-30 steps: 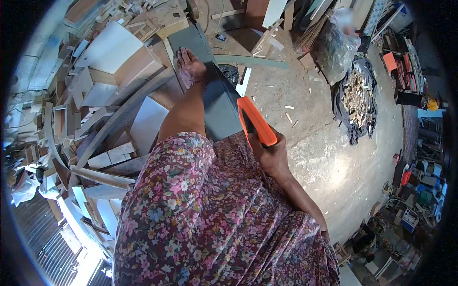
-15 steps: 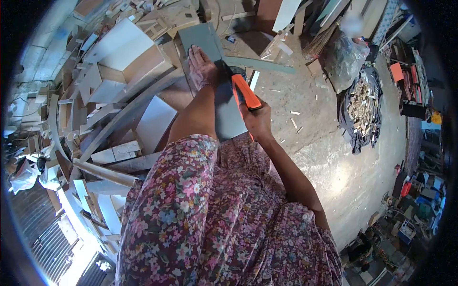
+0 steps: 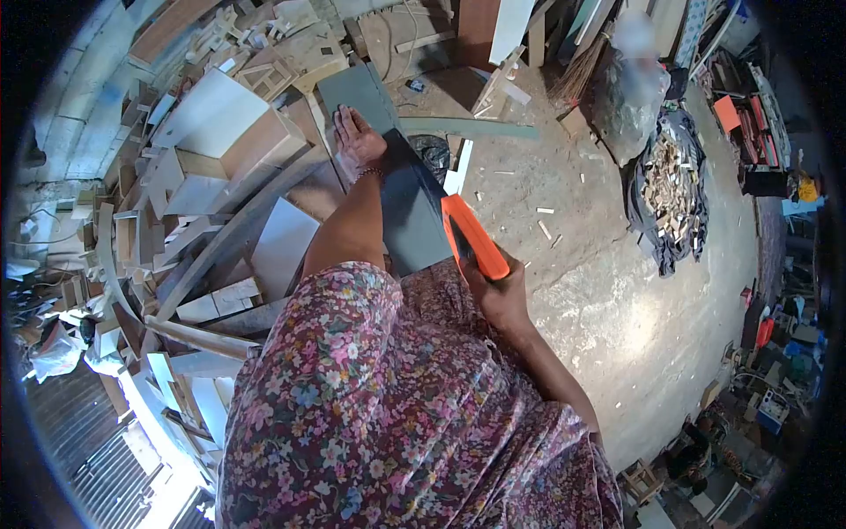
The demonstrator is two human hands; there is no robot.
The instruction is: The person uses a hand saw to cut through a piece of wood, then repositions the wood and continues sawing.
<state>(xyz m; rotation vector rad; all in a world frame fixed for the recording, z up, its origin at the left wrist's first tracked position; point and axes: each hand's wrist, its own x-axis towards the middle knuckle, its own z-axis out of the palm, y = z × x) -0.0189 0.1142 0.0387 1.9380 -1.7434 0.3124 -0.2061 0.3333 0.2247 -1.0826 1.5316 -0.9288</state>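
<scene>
Basically, the grey-green board (image 3: 410, 225) lies under the L hand (image 3: 362, 146), running from just past the L fingers back toward the lap. Looks flat & stiff, prob. light to mid wt.; smooth face may be a bit slick. Best held w/ palm flat, well in from the edge. L fingers are laid out straight, slightly parted, pinching nothing.

Handsaw (image 3: 475, 234) is prob. light, w/ a rigid orange hdl. & a thin dark blade, likely springy & sharp, so grip by the hdl. only. Fingers of the R hand (image 3: 498, 291) are curled round it; blade runs fwd from them along the board's R edge. Can't tell if the teeth are in the wood.

Around: concrete floor (image 3: 599, 291) to the R of the R fingers; floral garment (image 3: 388, 397) just below them, near the board's end, could snag. White-faced box (image 3: 211, 115) sits L of the L fingers, so elbow rm looks tight there. Clear plastic sack (image 3: 621, 115) & heap of wood scraps (image 3: 667, 198) are well off to the R fingers' R. Beyond the R fingers: green strip (image 3: 480, 129), black plastic bag (image 3: 432, 152), white strip (image 3: 459, 166), the last two poss. in the blade's way. Small wood slivers (image 3: 546, 211) lie R of them.
</scene>
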